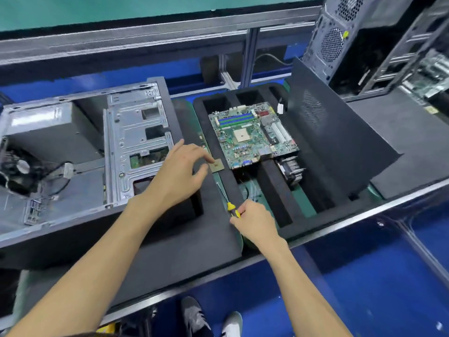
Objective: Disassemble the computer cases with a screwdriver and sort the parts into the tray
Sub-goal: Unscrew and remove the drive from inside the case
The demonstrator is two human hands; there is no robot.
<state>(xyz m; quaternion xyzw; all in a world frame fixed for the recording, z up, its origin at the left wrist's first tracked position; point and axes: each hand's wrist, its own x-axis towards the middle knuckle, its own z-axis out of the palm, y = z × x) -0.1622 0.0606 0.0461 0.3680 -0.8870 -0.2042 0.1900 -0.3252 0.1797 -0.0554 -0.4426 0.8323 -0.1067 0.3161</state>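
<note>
On the black foam tray point(213, 142), a motherboard point(252, 135) lies flat; just left, the left hand point(179, 171) pinches a small square chip point(217, 164). Nearer, the right hand point(255, 222) grips a yellow-handled screwdriver point(232, 207). Far left lies the opened computer case point(73, 154)

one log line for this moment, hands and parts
left hand: pinching cpu chip | right hand: gripping screwdriver | motherboard: on tray

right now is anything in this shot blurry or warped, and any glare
Head view: wide-angle bend curves the bench rail; the open case and upright tower at the edges are smeared; the motherboard at centre reads sharpest; mild glare on bare case metal.
</note>
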